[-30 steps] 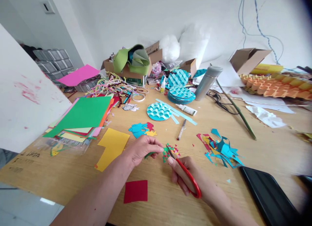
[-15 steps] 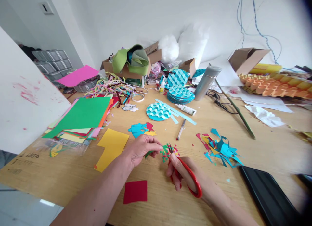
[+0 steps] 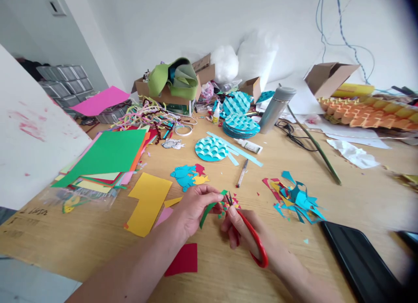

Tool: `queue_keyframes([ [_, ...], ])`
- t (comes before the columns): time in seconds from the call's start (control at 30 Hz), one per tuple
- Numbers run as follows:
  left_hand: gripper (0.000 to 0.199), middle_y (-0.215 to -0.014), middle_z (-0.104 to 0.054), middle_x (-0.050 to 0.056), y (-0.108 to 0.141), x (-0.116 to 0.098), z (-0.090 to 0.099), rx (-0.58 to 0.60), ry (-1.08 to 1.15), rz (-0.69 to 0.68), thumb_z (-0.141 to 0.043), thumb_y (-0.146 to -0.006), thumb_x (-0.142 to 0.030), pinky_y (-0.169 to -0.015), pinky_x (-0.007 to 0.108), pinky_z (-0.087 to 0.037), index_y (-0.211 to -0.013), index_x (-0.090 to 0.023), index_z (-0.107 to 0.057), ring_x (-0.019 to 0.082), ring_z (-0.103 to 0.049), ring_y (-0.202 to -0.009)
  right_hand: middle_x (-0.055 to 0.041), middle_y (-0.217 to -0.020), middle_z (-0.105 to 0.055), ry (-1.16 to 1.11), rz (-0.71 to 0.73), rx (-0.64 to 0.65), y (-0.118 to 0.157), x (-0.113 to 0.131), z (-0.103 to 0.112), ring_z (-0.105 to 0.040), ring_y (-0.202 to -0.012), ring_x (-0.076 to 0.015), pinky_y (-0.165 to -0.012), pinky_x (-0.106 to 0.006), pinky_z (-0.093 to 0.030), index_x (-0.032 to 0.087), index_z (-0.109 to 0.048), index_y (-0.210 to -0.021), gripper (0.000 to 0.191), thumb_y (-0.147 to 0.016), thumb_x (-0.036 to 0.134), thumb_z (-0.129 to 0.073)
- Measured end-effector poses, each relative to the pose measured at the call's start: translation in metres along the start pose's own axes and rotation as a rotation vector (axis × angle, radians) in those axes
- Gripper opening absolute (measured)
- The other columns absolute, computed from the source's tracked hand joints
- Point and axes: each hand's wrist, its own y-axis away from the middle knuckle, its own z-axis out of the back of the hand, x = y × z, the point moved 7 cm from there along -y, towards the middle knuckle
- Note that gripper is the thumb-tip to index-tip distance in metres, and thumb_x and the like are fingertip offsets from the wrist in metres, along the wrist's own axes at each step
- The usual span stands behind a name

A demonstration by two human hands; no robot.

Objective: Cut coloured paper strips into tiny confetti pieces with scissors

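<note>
a single view looks from the wearer's head, on the near side of the table [image 3: 281, 157], facing forward and down across its top to the far wall [image 3: 189, 20]. it sits above and near the left hand [image 3: 197, 209] and the right hand [image 3: 243, 227], which show near the middle, and reaches wide, from the white panel [image 3: 35, 137] at left to the black device [image 3: 359, 259] at near right.

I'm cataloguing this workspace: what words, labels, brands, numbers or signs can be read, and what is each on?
None can be read with certainty.
Table: dark handwriting near its left edge, too blurred to read.
White tube: print too small to read.
Small bottle: any print too small to read.
</note>
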Motion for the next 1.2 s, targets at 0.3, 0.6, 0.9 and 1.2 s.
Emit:
queue_keyframes([
  [0.3,0.018,-0.06,-0.062,0.001,0.004,0.005,-0.005,-0.012,0.024,-0.039,-0.077,-0.055,-0.021,-0.064,0.027,-0.041,-0.06,-0.014,-0.062,0.012,-0.056,-0.059,0.0,-0.041,-0.051,-0.043,-0.014,-0.006,-0.002,-0.003,-0.003,-0.045,-0.039,-0.0101,-0.043,-0.022,-0.035,0.016,-0.054,-0.063,0.065,-0.083,0.073,-0.031],
  [0.6,0.016,-0.061,-0.063,0.001,0.003,0.007,-0.007,-0.018,0.047,-0.042,-0.077,-0.056,-0.019,-0.064,0.027,-0.042,-0.061,-0.014,-0.062,0.012,-0.057,-0.06,0.0017,-0.038,-0.048,-0.054,-0.049,-0.023,-0.002,-0.007,-0.001,-0.042,-0.034,-0.008,-0.039,-0.02,-0.033,0.016,-0.052,-0.06,0.067,-0.077,0.078,-0.034],
  [0.9,0.016,-0.062,-0.063,0.001,0.002,0.009,-0.006,-0.007,0.042,-0.037,-0.076,-0.057,-0.02,-0.065,0.027,-0.041,-0.061,-0.014,-0.062,0.012,-0.056,-0.061,0.0024,-0.039,-0.046,-0.044,-0.063,-0.019,-0.004,-0.007,-0.002,-0.039,-0.032,-0.0073,-0.036,-0.02,-0.03,0.017,-0.051,-0.057,0.069,-0.073,0.082,-0.035],
  [1.2,0.016,-0.061,-0.063,0.001,0.002,0.009,-0.006,-0.002,0.038,-0.037,-0.076,-0.057,-0.019,-0.063,0.026,-0.04,-0.062,-0.013,-0.062,0.011,-0.055,-0.059,0.003,-0.034,-0.043,-0.056,-0.115,-0.03,-0.005,-0.013,-0.002,-0.035,-0.028,-0.0063,-0.033,-0.019,-0.027,0.018,-0.05,-0.055,0.068,-0.07,0.083,-0.038],
])
